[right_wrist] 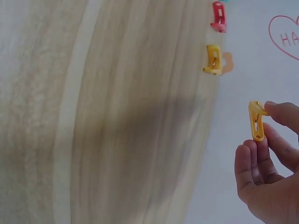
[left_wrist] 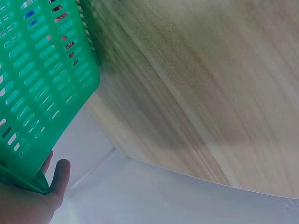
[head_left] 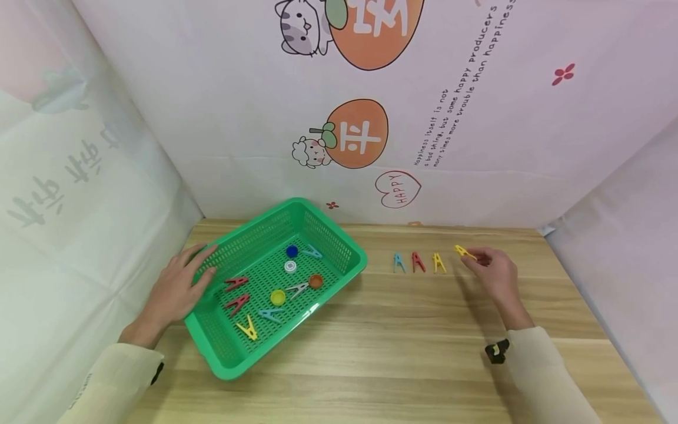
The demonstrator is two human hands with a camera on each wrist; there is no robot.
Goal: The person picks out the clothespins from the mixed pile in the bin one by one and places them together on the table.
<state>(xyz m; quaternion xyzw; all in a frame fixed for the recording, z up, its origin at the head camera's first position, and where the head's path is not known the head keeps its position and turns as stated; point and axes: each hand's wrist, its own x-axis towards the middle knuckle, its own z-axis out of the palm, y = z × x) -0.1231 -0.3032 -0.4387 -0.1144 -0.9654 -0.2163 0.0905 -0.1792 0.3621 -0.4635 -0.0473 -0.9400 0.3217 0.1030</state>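
My left hand (head_left: 172, 287) grips the left rim of a green plastic basket (head_left: 323, 303), its fingers and thumb about the edge. In the left wrist view the basket's slotted wall (left_wrist: 37, 88) fills the upper left. Over the right of the table, my right hand (head_left: 495, 274) pinches a yellow clothespin (right_wrist: 256, 122) between thumb and fingers. Left of it stand a blue clothespin (head_left: 399, 262), a red clothespin (head_left: 418, 262) and another yellow clothespin (head_left: 438, 263) in a row. Inside the basket lie red clothespins (head_left: 238, 304), blue, yellow and pale ones.
Also in the basket are a blue cap (head_left: 292, 251), a white cap (head_left: 289, 267), a yellow cap (head_left: 278, 297) and an orange cap (head_left: 315, 281). A printed sheet (head_left: 477, 194) rises behind the wooden table (head_left: 392, 353), and pale sheets hang at both sides.
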